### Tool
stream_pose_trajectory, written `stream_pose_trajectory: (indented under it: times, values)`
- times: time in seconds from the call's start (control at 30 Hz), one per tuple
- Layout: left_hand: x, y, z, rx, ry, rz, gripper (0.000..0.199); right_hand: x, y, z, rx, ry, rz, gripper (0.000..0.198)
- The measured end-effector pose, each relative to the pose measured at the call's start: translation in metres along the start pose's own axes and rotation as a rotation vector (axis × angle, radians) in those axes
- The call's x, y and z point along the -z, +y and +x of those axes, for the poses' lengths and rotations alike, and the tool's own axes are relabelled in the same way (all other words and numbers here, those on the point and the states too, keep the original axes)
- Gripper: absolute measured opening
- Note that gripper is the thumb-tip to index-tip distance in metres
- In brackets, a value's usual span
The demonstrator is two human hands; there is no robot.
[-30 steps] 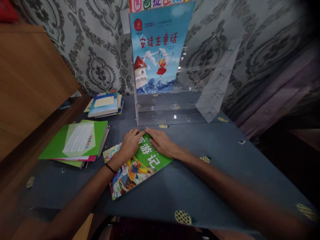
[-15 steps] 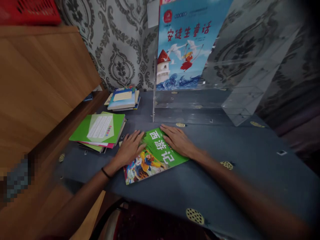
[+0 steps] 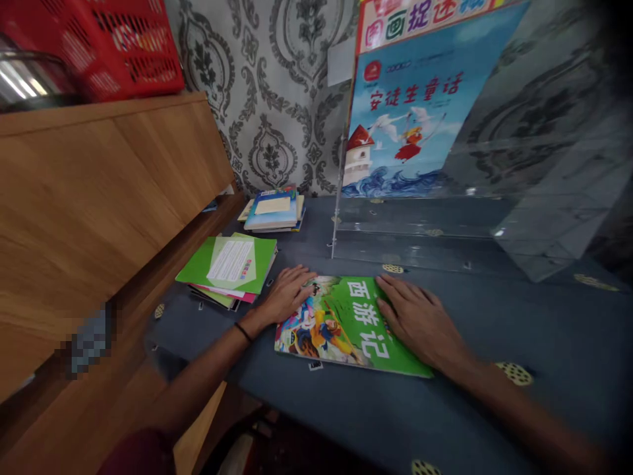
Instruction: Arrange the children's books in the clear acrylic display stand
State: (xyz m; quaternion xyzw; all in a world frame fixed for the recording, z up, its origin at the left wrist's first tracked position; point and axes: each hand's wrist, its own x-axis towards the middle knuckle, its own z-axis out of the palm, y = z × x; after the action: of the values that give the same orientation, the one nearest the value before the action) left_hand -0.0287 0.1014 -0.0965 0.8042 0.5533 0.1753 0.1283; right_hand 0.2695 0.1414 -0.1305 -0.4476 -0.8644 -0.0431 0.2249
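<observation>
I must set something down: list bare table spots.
Bare table shows right of the right hand, toward the clear rack, and between the lone book and the near edge. Crowded: the far left, where two book stacks lie.

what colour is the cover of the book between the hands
The book cover is green with white characters and a multicoloured picture, seen in the head view.

Dim pic, top-R corner v. dark, R forearm (image 3: 529, 408) blurry.
</observation>
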Motion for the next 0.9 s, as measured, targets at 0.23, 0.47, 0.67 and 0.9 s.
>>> stream_pose_trajectory:
  times: [0.23, 0.47, 0.67, 0.9]
  values:
    - [-0.007, -0.009, 0.013, -0.072, 0.056, -0.066, 0.044, -0.006, -0.058, 0.005, 0.257, 0.008, 0.057, 0.044]
    - [-0.008, -0.016, 0.013, -0.061, 0.134, -0.193, 0.038, -0.026, -0.143, 0.015, 0.430, -0.067, 0.198, 0.045]
    - [-0.007, -0.021, 0.014, -0.077, 0.180, -0.292, 0.037, -0.008, -0.152, 0.016, 0.493, -0.085, 0.222, 0.040]
    - [-0.016, -0.023, 0.014, -0.064, 0.230, -0.326, 0.037, -0.003, -0.143, 0.011, 0.622, -0.071, 0.200, 0.034]
